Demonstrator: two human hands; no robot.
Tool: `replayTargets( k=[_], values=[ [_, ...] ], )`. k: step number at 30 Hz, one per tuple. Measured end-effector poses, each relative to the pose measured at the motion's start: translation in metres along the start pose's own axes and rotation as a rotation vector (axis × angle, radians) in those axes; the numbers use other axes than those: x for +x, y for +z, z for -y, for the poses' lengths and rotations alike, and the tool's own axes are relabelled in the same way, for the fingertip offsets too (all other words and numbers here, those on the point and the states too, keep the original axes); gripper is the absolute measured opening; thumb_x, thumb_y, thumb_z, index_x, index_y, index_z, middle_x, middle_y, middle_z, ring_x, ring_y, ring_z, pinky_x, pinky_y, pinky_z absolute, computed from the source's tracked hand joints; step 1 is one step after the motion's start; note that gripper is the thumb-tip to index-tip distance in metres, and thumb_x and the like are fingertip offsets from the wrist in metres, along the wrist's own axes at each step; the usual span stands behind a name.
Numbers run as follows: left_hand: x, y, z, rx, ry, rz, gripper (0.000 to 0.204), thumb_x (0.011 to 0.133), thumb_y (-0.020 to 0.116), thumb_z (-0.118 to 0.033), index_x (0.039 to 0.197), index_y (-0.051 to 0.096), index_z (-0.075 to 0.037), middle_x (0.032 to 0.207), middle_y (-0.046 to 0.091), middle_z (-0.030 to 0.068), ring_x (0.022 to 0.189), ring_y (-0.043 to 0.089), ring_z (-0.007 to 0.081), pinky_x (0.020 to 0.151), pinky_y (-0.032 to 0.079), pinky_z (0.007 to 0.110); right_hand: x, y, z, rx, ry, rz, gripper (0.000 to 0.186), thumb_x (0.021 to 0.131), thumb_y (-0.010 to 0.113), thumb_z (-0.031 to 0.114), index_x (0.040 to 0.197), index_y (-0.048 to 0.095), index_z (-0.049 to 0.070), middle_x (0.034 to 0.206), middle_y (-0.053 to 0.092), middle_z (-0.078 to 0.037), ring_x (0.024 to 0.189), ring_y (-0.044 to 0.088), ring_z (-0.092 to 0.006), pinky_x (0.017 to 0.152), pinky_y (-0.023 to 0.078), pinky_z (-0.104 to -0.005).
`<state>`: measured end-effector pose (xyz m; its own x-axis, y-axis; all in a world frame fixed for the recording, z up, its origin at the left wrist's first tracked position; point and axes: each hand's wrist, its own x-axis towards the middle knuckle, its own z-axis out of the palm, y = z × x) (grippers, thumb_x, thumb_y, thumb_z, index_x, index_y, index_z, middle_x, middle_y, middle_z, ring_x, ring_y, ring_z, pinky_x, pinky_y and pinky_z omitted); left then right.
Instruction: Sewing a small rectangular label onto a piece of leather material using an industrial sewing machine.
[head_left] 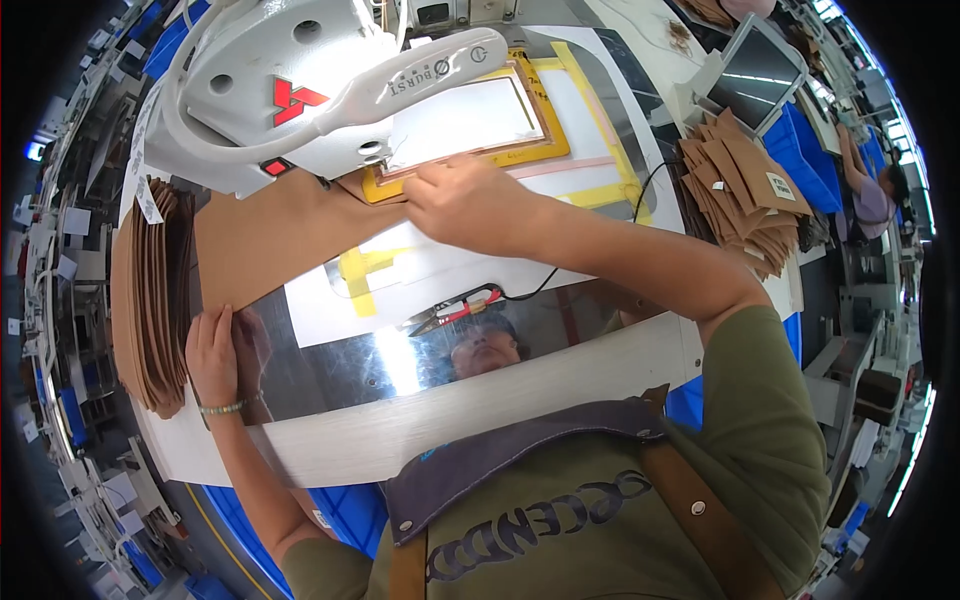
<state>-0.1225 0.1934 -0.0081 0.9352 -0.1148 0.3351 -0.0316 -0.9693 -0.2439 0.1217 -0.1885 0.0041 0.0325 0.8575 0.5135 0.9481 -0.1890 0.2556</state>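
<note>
Brown leather panel point(270, 235), lying at centre-left under the sewing machine point(270, 90), is being positioned: right hand point(465, 200) fingers pinched on its edge by the yellow template point(555, 150), left hand point(212, 352) flat, fingers together, steadying its lower corner on the shiny surface point(450, 420).

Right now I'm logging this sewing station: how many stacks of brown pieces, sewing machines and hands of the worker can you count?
Stacks of brown pieces: 2, left stack and right stack
Sewing machine: 1
Hands: 2, left hand and right hand
Total: 5
</note>
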Motion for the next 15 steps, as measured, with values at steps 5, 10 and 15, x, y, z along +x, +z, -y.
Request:
replayTargets(
  k=[5, 10, 15],
  values=[
    [0.026, 0.011, 0.003, -0.032, -0.084, -0.127, 0.024, 0.088, 0.066, 0.003, 0.111, 0.072, 0.002, 0.107, 0.071, 0.0119, 0.097, 0.069, 0.0303, 0.084, 0.057, 0.040, -0.012, -0.006, 0.000, 0.023, -0.002, 0.013, 0.008, 0.078, 0.070, 0.014, 0.077, 0.062, 0.012, 0.082, 0.058, 0.000, 0.080, 0.063, -0.0155, 0.065, 0.051, -0.0272],
    [-0.007, -0.001, 0.027, 0.123, -0.270, -0.193, 0.021, 0.092, 0.067, 0.001, 0.112, 0.073, -0.003, 0.105, 0.071, 0.0104, 0.096, 0.070, 0.0292, 0.082, 0.057, 0.040, 0.020, 0.017, 0.023, 0.034, -0.014, -0.116, 0.008, 0.073, 0.072, 0.014, 0.071, 0.065, 0.012, 0.073, 0.057, 0.000, 0.074, 0.062, -0.0165, 0.059, 0.051, -0.0298],
    [-0.054, -0.012, 0.035, 0.158, -0.368, -0.160, 0.016, 0.095, 0.068, -0.001, 0.110, 0.073, -0.003, 0.104, 0.072, 0.0114, 0.095, 0.071, 0.0304, 0.080, 0.058, 0.040, 0.054, 0.035, 0.042, 0.042, -0.057, -0.033, 0.005, 0.071, 0.074, 0.015, 0.071, 0.072, 0.011, 0.073, 0.061, -0.002, 0.072, 0.063, -0.0186, 0.055, 0.051, -0.0321]
  ],
)
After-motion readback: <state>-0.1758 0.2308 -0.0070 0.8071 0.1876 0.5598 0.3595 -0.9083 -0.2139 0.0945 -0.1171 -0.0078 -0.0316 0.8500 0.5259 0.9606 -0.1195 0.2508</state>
